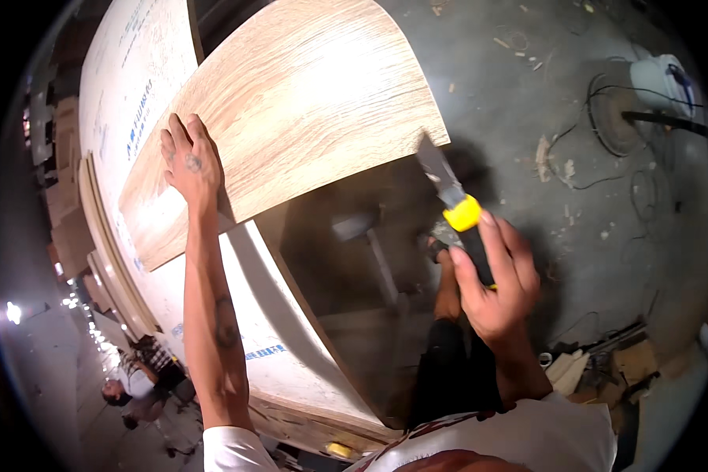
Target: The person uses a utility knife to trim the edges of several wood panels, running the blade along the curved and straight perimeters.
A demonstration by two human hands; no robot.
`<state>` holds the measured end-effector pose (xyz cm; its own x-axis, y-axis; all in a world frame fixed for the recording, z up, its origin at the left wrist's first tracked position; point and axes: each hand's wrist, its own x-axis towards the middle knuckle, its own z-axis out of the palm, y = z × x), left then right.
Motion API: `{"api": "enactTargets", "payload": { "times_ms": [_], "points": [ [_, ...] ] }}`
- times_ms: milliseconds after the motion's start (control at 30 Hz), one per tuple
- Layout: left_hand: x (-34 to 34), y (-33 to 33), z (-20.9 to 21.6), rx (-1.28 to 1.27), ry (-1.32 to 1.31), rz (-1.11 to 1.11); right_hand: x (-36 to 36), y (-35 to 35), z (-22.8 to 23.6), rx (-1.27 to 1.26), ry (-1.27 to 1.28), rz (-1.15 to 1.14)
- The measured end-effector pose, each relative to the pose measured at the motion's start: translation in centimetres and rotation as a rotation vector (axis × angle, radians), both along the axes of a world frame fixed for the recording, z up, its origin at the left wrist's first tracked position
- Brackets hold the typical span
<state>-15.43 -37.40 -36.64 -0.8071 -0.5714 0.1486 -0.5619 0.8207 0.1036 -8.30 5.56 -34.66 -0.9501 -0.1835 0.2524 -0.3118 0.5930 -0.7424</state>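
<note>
A wood-grain board (291,110) with a rounded far end lies across a stack of white sheets (110,94), and its right part sticks out past the stack's edge. My left hand (190,161) rests on the board's left part with its fingers stretched out. My right hand (499,279) is closed round the black and yellow handle of a scraper (462,212). The scraper's flat metal blade points up and away, close to the board's near right corner; whether it touches the board, I cannot tell.
At the right, a white bucket (659,82) and dark cables (606,118) lie on the grey floor among small scraps. Offcuts and cardboard (633,362) are piled at the lower right. Another person (138,385) is in the distance at the lower left. A small yellow object (341,450) shows below the stack.
</note>
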Motion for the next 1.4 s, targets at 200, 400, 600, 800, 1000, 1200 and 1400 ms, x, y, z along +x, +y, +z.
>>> {"api": "enactTargets", "payload": {
  "times_ms": [200, 400, 600, 800, 1000, 1200, 1400],
  "points": [
    [0.8, -0.4, 0.2, -0.043, 0.024, 0.109, -2.8, -2.2, 1.3, 0.096, 0.085, 0.061],
    [0.4, 0.6, 0.1, -0.072, 0.028, 0.079, -3.0, -0.9, 0.5, 0.193, 0.128, 0.014],
    [0.4, 0.3, 0.1, -0.057, 0.031, 0.081, -2.6, -1.2, 0.4, 0.171, 0.152, 0.021],
    [0.7, 0.1, -0.2, -0.042, 0.008, 0.111, -2.1, -0.2, 0.6, 0.207, 0.082, 0.025],
    [0.5, 0.5, 0.1, -0.027, -0.015, 0.083, -2.8, 0.3, 1.3, 0.128, 0.081, 0.037],
    [0.9, 0.0, 0.0, -0.027, 0.003, 0.043, -3.5, 0.1, 1.7, 0.224, 0.063, 0.047],
    [1.5, -0.8, -1.2, -0.04, 0.06, -0.044, -4.8, 0.4, 1.8, 0.239, 0.028, 0.093]
  ]
}}
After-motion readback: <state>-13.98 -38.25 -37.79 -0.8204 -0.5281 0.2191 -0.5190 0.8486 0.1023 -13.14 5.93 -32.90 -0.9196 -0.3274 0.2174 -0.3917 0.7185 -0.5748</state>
